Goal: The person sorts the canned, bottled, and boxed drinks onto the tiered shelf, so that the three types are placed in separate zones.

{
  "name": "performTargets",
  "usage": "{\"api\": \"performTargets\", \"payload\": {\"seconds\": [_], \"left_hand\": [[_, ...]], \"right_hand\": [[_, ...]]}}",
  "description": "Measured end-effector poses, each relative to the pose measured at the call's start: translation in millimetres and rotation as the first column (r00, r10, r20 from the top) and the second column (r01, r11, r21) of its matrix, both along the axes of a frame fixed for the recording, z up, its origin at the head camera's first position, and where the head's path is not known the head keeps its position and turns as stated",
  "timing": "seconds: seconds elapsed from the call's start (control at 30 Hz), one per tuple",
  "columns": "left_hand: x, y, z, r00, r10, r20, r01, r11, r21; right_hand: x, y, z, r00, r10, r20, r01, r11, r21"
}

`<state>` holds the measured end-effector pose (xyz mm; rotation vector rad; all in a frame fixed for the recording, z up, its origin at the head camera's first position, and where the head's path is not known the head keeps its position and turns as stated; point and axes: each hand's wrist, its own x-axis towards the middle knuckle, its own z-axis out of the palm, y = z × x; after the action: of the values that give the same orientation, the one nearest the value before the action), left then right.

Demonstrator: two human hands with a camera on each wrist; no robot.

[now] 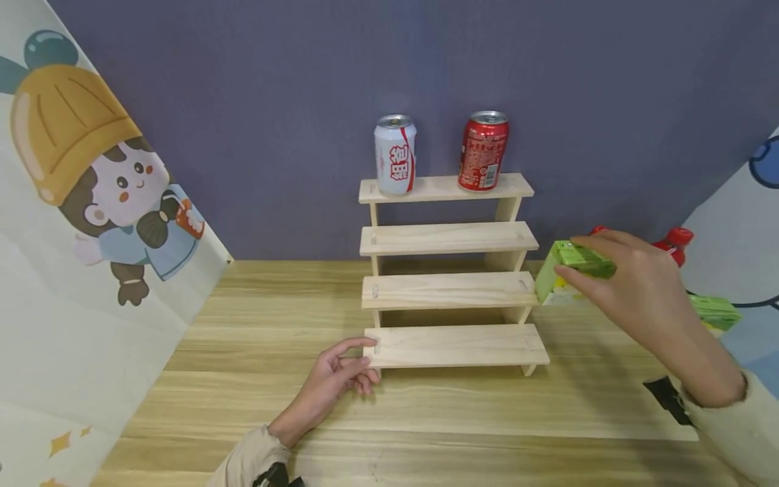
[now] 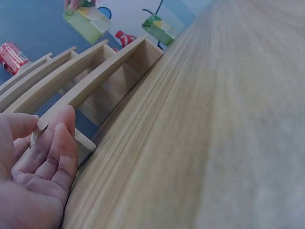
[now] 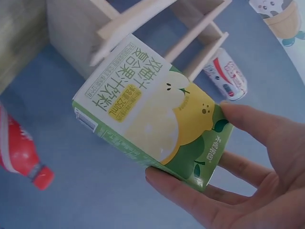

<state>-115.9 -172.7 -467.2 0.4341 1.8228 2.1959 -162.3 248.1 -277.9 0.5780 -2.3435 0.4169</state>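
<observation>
My right hand (image 1: 639,284) pinches a green juice carton (image 3: 157,114) by its top end, between thumb and fingers. In the head view the carton hangs beside the right end of a stepped wooden shelf (image 1: 450,345), level with its middle steps. At the shelf's lowest step, my left hand (image 1: 337,372) pinches the front left corner, thumb and fingers on either side of the board (image 2: 86,88). On the top step stand a white can (image 1: 395,155) at the left and a red can (image 1: 483,152) towards the right.
Behind my right hand, bottles with red caps (image 1: 678,237) stand on the wooden table (image 1: 274,304). A second green carton (image 1: 718,312) stands at the right, partly hidden by my forearm. A dark wall (image 1: 274,135) rises behind the shelf, with printed panels at both sides.
</observation>
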Motion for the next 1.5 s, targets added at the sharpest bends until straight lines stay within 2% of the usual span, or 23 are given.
{"api": "performTargets", "payload": {"seconds": [0.13,0.47,0.83,0.97,1.1,1.23,1.5], "left_hand": [[-0.1,-0.6,1.0,1.000,0.004,0.000,-0.004,1.000,-0.007],[-0.6,-0.8,0.3,1.000,0.000,0.004,0.000,1.000,-0.002],[-1.1,-1.2,-0.2,1.000,-0.011,-0.006,0.011,1.000,0.005],[-1.0,-0.9,0.4,1.000,-0.008,0.003,0.008,1.000,0.005],[-0.8,-0.7,1.3,1.000,-0.006,0.008,0.006,1.000,0.004],[-0.2,-1.2,1.6,1.000,-0.018,0.000,0.018,1.000,0.007],[1.0,-2.8,1.0,1.000,-0.029,-0.002,0.029,0.999,0.015]], "right_hand": [[-0.7,-12.7,12.4,1.000,0.007,0.020,-0.006,1.000,-0.013],[-7.1,-59.1,37.4,0.989,-0.018,0.145,0.022,0.999,-0.028],[-27.0,-114.9,61.7,0.970,0.044,0.238,-0.027,0.997,-0.074],[-39.0,-133.6,65.1,0.975,0.062,0.214,-0.046,0.996,-0.080],[-49.8,-151.5,65.8,0.968,0.076,0.239,-0.056,0.994,-0.090],[-58.0,-168.7,67.9,0.961,0.067,0.269,-0.044,0.995,-0.090],[-72.7,-197.4,65.0,0.965,0.020,0.263,0.000,0.997,-0.078]]}}
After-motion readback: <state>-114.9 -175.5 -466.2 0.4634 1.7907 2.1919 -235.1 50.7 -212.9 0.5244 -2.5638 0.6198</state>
